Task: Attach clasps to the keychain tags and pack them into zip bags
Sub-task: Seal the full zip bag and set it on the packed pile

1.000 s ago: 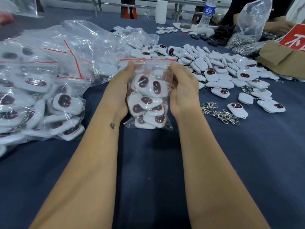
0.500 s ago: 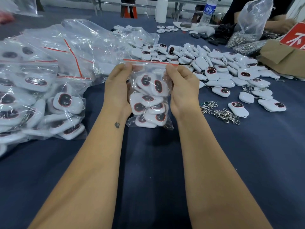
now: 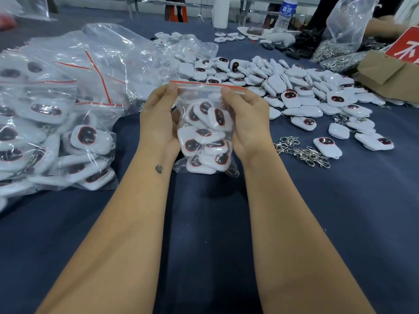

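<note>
A clear zip bag (image 3: 205, 141) with a red seal strip stands upright on the dark blue table (image 3: 204, 223), filled with several white keychain tags with dark oval faces. My left hand (image 3: 158, 118) pinches the left end of the seal strip, and my right hand (image 3: 246, 120) pinches its right end. Loose white keychain tags (image 3: 294, 91) lie heaped behind and to the right. A small pile of silver clasps (image 3: 301, 151) lies just right of my right wrist.
Packed zip bags (image 3: 56, 132) and empty ones (image 3: 118, 57) pile up on the left. At the far right stand a cardboard box (image 3: 385, 75), a plastic bag of metal clasps (image 3: 340, 37) and a water bottle (image 3: 286, 12). Another person's arm (image 3: 383, 26) shows there.
Both hands slid up from the bag's sides to its red seal strip and now pinch its two ends. The bag stands a little more upright.
</note>
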`<state>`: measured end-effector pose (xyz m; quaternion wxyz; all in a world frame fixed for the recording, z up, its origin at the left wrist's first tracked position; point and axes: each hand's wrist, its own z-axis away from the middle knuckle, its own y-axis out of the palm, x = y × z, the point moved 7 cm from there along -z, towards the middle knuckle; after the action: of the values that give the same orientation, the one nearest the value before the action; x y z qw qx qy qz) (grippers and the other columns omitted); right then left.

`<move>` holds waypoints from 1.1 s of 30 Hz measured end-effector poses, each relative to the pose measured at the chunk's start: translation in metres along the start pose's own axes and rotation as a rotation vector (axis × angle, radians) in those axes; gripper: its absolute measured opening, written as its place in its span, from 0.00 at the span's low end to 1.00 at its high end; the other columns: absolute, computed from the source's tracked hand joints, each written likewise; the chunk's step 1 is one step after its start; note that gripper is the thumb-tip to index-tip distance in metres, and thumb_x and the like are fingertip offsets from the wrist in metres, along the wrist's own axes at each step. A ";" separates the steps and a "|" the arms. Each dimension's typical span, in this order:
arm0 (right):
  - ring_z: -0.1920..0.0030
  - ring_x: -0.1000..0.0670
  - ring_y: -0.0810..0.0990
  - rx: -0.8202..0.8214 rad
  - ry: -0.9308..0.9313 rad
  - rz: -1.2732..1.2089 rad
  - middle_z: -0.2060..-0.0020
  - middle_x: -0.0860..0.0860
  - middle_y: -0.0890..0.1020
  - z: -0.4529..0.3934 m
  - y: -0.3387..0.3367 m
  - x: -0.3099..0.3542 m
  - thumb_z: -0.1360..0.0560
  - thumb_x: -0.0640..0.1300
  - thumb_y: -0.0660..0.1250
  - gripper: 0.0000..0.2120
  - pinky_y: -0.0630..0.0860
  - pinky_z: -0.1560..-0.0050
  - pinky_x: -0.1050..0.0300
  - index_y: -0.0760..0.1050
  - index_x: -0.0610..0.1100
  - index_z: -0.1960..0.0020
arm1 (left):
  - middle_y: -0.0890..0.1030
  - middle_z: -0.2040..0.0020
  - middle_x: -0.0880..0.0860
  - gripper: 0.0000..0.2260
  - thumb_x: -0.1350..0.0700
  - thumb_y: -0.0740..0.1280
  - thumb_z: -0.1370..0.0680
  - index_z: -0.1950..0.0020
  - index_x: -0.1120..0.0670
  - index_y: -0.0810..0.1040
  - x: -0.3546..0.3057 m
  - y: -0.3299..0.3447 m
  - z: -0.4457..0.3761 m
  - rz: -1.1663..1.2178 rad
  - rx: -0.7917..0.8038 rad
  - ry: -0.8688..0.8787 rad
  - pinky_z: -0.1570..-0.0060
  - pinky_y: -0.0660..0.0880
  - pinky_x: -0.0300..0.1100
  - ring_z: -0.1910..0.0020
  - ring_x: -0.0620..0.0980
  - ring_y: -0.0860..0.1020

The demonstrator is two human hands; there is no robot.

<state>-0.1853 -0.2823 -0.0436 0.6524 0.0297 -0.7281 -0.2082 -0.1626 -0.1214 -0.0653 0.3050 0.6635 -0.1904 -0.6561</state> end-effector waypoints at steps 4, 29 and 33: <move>0.46 0.33 0.82 0.020 -0.008 0.040 0.51 0.35 0.83 0.002 0.002 0.000 0.26 0.35 0.73 0.04 0.77 0.41 0.34 0.80 0.36 0.52 | 0.82 0.67 0.50 0.08 0.62 0.68 0.21 0.59 0.55 0.78 -0.002 0.001 0.001 0.007 0.007 0.026 0.63 0.79 0.40 0.67 0.47 0.79; 0.54 0.40 0.86 0.115 -0.073 0.100 0.58 0.43 0.86 0.005 0.008 0.001 0.31 0.38 0.76 0.03 0.82 0.47 0.41 0.85 0.44 0.59 | 0.85 0.64 0.55 0.06 0.65 0.71 0.25 0.61 0.57 0.83 -0.003 0.022 0.019 -0.268 0.229 0.099 0.61 0.81 0.45 0.64 0.52 0.84; 0.56 0.42 0.86 0.037 -0.100 0.110 0.61 0.44 0.86 0.006 0.007 0.001 0.32 0.39 0.77 0.04 0.82 0.48 0.40 0.85 0.47 0.64 | 0.85 0.60 0.57 0.04 0.59 0.71 0.23 0.57 0.56 0.83 0.001 0.023 0.022 -0.341 0.204 0.074 0.54 0.82 0.49 0.59 0.54 0.84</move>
<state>-0.1895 -0.2752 -0.0403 0.6248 -0.0087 -0.7641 -0.1600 -0.1811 -0.1428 -0.0498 0.1276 0.7371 -0.1294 -0.6509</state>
